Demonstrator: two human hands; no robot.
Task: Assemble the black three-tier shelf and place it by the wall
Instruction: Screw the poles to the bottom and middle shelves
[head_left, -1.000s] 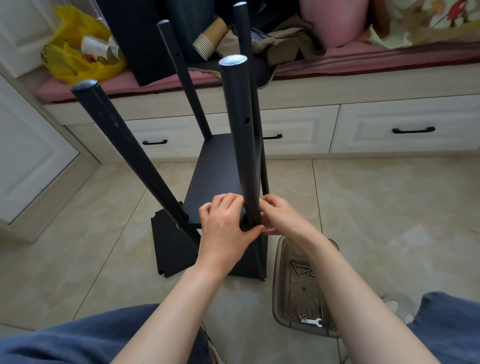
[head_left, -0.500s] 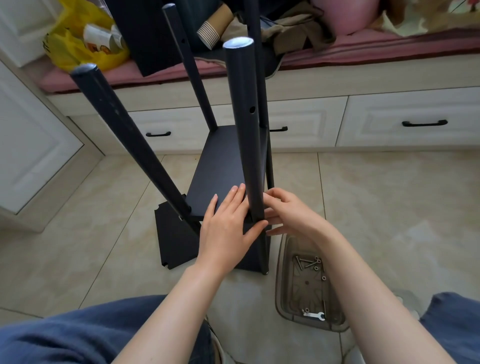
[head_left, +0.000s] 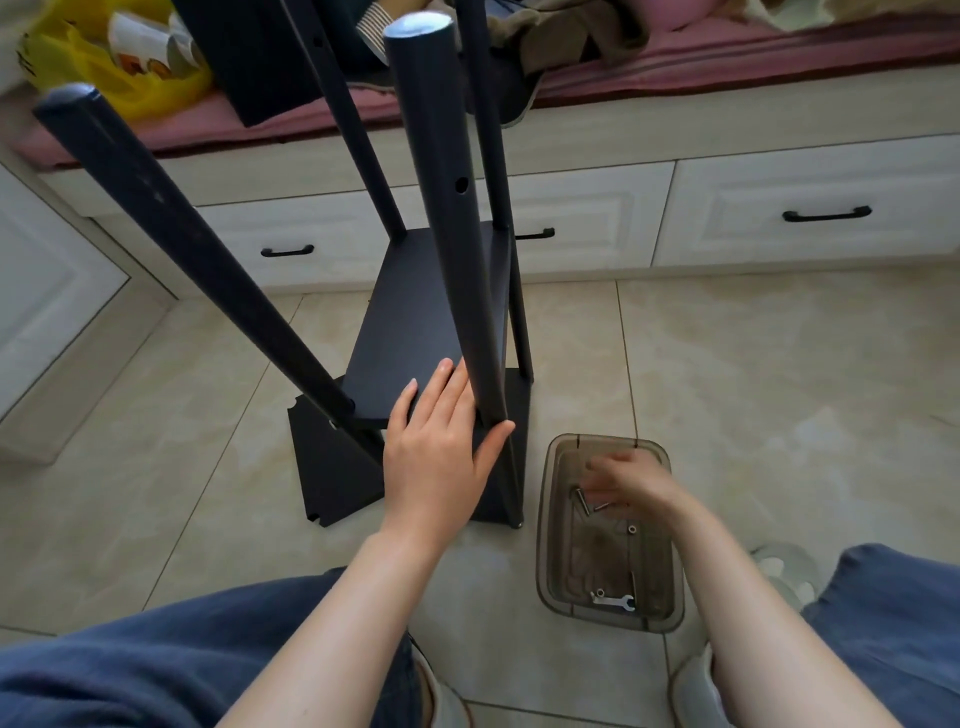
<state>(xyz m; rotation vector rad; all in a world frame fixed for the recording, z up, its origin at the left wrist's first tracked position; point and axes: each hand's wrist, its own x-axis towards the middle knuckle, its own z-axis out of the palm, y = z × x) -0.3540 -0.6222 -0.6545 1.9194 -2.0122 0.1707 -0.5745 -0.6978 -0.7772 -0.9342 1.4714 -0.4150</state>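
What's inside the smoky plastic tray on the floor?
Bolts, a nut and a flat wrench. The right hand is over the tray's far end, hiding whatever lies beneath.

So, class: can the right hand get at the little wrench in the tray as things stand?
Probably yes: the right hand hovers over the open tray, and nothing covers the wrench.

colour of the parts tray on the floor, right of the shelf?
Translucent smoky grey-brown tray; the only view is the head view.
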